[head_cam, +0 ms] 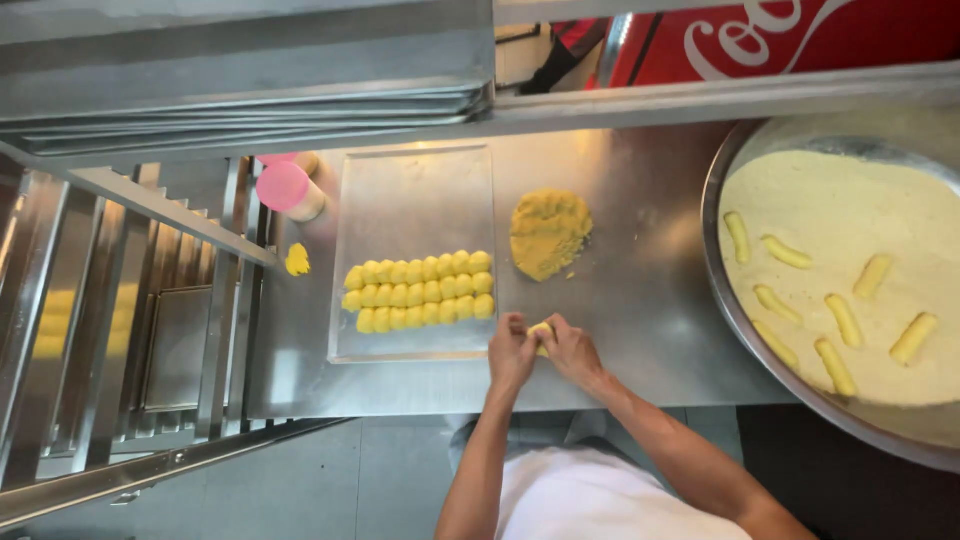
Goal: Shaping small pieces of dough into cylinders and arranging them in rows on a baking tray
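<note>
Both hands meet at the front edge of a steel table. My left hand (pixel 511 352) and my right hand (pixel 570 350) together pinch a small yellow dough piece (pixel 541 333). Just to their left lies a flat metal tray (pixel 415 195) with three rows of yellow dough pieces (pixel 418 292). A flattened mound of yellow dough (pixel 549 232) rests on the table beyond my hands.
A big round metal bowl (pixel 725 300) at the right holds pale crumbs and several yellow sticks (pixel 843 320). A pink-lidded container (pixel 286 187) and a yellow dough scrap (pixel 297 260) sit left of the tray. Stacked trays (pixel 250 105) and a rack (pixel 120 330) stand at left.
</note>
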